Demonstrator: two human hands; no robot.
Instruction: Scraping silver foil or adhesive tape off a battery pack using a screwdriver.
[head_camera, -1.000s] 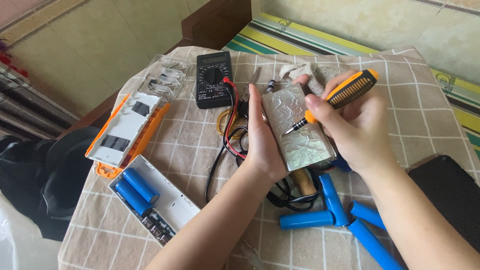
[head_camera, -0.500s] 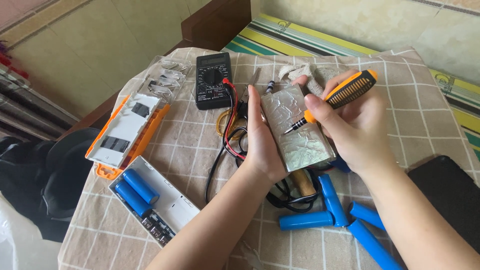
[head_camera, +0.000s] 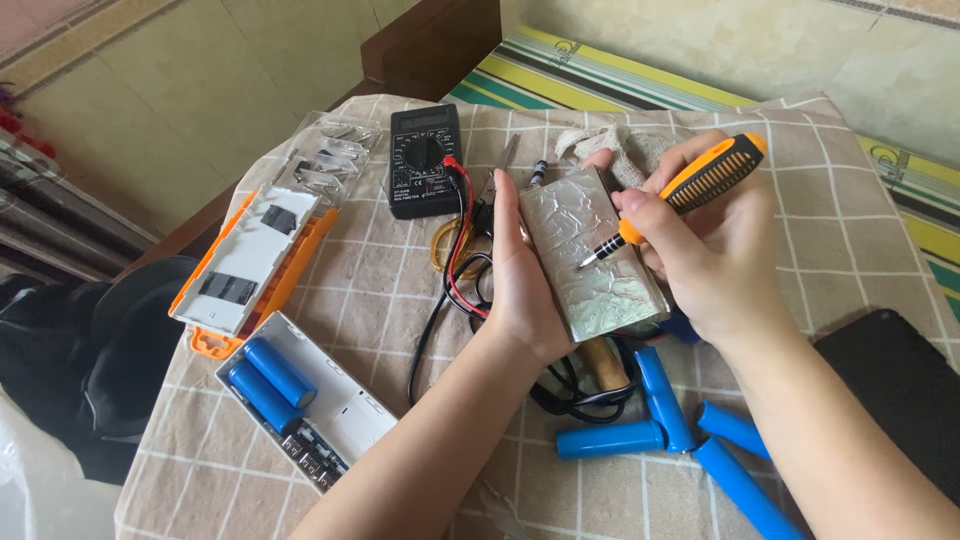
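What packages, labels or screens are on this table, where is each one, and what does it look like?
Multimeter: far middle of the table, black slab, grey screen on top, round dial, red and black leads.
Dark labels: two black rectangles on the white and orange case at left.
Clear plastic packet: left of the multimeter, transparent, small parts inside.
Foil-wrapped pack: silver rectangle, held by the left hand, unlabelled.

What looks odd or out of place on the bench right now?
Mainly the foil-wrapped pack in the left hand: its silver skin is crumpled all over, and the screwdriver in the right hand has its tip on it. Blue cells lie loose and crisscrossed on the cloth, and the white case sits open, two cells inside.
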